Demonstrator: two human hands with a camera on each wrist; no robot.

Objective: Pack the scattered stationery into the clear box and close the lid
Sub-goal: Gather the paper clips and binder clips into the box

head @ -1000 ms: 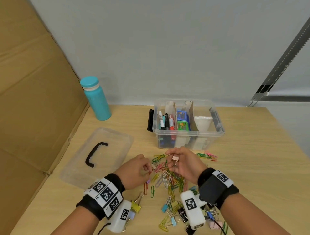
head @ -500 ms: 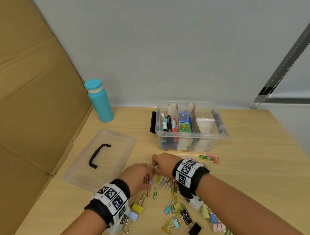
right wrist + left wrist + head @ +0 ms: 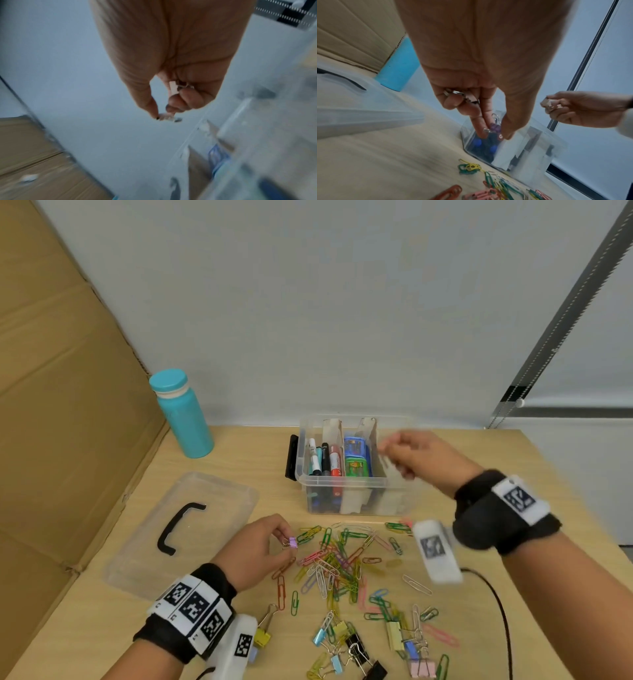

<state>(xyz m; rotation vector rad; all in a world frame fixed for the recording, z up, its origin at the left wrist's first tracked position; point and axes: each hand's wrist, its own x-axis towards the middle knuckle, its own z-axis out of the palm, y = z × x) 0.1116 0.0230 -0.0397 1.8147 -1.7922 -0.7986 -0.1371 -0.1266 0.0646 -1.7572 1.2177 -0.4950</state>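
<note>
The clear box (image 3: 342, 482) stands open at the table's far middle, with markers and coloured items in its left compartments. My right hand (image 3: 409, 457), blurred, hovers over the box's right side and grips small binder clips (image 3: 173, 88), also seen as binder clips (image 3: 547, 103). My left hand (image 3: 274, 537) is low over the table to the left of the clip pile, pinching a purple binder clip (image 3: 293, 542) between thumb and fingers; another clip (image 3: 465, 95) sits curled in its palm. Coloured paper clips (image 3: 339, 563) and binder clips (image 3: 356, 645) lie scattered in front of the box.
The clear lid (image 3: 181, 529) with a black handle lies flat to the left of the box. A teal bottle (image 3: 183, 414) stands at the back left beside a cardboard wall (image 3: 61, 405). A black cable (image 3: 500, 611) runs along the right. Bare tabletop (image 3: 479, 446) lies right of the box.
My right hand has lifted from the clip pile and swung right and back to above the box. The left hand has stayed near the pile, now showing a purple binder clip.
</note>
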